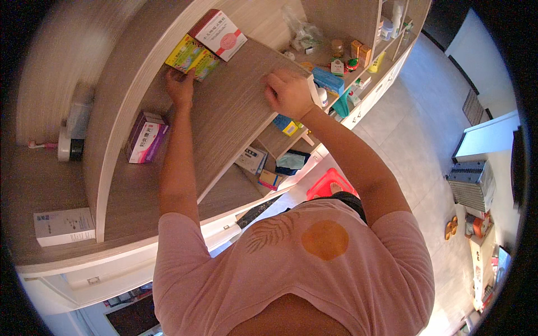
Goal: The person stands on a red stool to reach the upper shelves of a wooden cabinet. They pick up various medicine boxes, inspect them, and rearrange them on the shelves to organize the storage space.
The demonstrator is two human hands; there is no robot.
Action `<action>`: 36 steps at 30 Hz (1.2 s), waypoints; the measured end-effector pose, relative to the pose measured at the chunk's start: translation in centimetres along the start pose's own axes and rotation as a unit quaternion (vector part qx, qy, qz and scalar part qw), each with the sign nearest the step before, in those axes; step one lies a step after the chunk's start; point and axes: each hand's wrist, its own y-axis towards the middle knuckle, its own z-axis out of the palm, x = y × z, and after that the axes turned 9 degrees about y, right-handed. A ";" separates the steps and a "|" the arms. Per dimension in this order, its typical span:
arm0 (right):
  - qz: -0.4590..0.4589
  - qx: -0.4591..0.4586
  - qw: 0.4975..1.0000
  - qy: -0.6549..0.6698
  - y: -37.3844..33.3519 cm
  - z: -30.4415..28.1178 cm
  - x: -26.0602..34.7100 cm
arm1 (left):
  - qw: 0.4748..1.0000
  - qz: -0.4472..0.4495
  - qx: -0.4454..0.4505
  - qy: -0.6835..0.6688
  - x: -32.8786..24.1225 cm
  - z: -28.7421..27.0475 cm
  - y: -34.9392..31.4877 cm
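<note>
My left hand point(180, 89) is closed at the lower edge of a yellow-green box point(193, 57), its thumb against the front. Right beside that box, a white and red medicine box point(220, 37) stands on the same shelf. My right hand point(288, 92) rests on the wooden shelf board point(232, 103) near its pale front edge, with the fingers curled in. No object shows in it, and the undersides of its fingers are hidden. Nearer to me than the left hand, a purple and white medicine box point(147, 138) stands on the shelf.
A pale upright panel point(115, 151) divides the shelves; beyond it lie a white box point(64, 226) and a black-and-white container point(70, 147). Right compartments hold a blue box point(328, 82), a clear plastic bag point(304, 32) and several small boxes and bottles. A red stool point(330, 182) is under my feet.
</note>
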 end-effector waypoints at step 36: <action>0.056 0.045 0.996 -0.044 -0.1 0.1 1.4 | 0.998 -0.052 -0.026 -0.030 -1.1 1.0 -0.4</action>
